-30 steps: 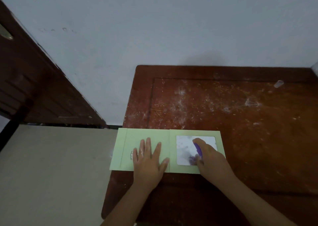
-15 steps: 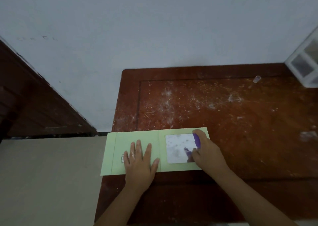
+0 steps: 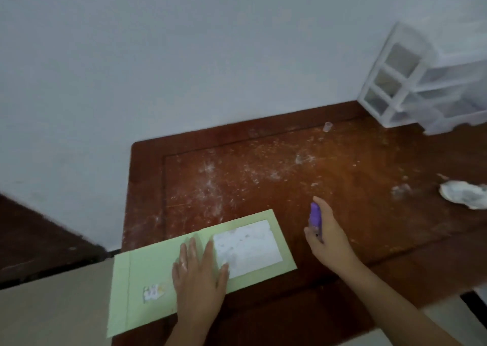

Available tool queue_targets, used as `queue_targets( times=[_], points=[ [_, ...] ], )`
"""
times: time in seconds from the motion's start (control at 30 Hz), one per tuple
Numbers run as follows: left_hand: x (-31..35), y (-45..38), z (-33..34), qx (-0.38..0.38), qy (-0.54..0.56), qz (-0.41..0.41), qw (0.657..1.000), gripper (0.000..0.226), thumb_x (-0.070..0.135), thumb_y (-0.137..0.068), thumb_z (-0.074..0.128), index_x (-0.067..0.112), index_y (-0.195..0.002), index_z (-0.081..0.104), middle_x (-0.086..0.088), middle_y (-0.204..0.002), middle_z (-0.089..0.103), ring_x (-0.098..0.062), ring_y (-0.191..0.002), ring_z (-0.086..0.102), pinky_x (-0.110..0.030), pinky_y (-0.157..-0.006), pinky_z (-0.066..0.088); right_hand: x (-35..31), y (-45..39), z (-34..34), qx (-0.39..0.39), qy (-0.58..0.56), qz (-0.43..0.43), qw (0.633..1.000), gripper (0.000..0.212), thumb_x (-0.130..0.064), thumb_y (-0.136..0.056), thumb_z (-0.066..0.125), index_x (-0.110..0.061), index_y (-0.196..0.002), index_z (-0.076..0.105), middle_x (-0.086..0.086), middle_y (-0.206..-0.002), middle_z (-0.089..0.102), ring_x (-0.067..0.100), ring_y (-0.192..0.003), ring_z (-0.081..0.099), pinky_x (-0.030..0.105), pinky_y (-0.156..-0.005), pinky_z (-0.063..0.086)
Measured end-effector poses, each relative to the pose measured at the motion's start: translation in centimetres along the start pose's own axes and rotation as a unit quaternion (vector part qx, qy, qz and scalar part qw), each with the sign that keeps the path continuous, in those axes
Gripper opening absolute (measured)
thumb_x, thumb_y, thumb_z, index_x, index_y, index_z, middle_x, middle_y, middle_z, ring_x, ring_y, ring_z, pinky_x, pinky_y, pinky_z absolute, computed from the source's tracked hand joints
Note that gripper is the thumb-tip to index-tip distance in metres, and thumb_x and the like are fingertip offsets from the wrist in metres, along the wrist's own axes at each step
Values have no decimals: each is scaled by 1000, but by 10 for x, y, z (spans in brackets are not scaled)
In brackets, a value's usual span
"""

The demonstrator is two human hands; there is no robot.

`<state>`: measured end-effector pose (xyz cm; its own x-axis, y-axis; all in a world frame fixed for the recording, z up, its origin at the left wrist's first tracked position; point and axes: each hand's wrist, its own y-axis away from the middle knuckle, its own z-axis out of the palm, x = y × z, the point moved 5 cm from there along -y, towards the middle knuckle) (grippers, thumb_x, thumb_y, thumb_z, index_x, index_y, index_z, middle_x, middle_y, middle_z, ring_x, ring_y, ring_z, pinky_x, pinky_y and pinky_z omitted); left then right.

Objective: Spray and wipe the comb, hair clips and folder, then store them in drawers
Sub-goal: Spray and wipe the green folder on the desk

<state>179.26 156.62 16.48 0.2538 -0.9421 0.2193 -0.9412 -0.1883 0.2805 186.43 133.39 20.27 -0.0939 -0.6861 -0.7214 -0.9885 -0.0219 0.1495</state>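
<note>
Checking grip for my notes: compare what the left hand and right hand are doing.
The left hand lies flat, fingers straight, pressing the green folder; the right hand curls around a purple spray bottle. Left rests on the folder; right is beside it, over the table. Both bare.

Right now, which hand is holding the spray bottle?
The right hand, gripping the purple spray bottle over the table; the left hand lies flat on the green folder.

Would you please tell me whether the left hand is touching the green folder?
Touching. The head view shows the left hand lying flat on the green folder, fingers spread across its surface.
</note>
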Motion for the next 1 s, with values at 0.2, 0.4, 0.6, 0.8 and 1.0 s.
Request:
queue_targets(
  times=[0.2, 0.4, 0.6, 0.8, 1.0],
  points=[
    [75, -20, 11, 54, -23, 128, 990, 47, 45, -93, 12, 14, -102, 46, -27, -101, 66, -41, -104, 51, -52, -61, 54, 38, -19, -40, 96, -108, 23, 989, 34, -8, -83, 62, -11, -113, 45, -1, -91, 54, 14, -82, 55, 12, -66, 40],
    [151, -20, 40, 9, -35, 179, 983, 54, 46, -93, 12, 14, -107, 53, -22, -105, 67, -41, -100, 59, -50, -62, 55, 58, -17, -49, -15, -63, -19, 998, 64, -24, -80, 68, -18, -135, 34, -5, -127, 45, 9, -116, 45, 8, -83, 34],
    [206, -9, 69, -51, -41, 130, 989, 79, 54, -92, 4, 5, -101, 65, -27, -105, 66, -47, -95, 63, -56, -64, 52, 129, -15, -139, 56, 24, -107, 992, 55, -37, -80, 53, -5, -125, 50, 11, -127, 52, 17, -122, 36, 26, -102, 21],
    [225, -11, 85, -59, -53, 44, 996, 87, 57, -90, 0, 4, -99, 69, -28, -104, 66, -45, -94, 64, -62, -67, 49, 237, -68, -254, 196, 260, -44, 945, 45, -34, -79, 61, -9, -116, 59, 20, -117, 59, 45, -113, 49, 62, -91, 35],
    [224, -14, 87, -56, -60, 0, 997, 85, 60, -89, 1, 10, -96, 70, -20, -100, 70, -38, -90, 67, -54, -64, 53, 269, -103, -265, 61, 236, -31, 969, 34, -6, -84, 58, -10, -118, 59, 20, -111, 60, 39, -97, 58, 42, -78, 45]
  ],
)
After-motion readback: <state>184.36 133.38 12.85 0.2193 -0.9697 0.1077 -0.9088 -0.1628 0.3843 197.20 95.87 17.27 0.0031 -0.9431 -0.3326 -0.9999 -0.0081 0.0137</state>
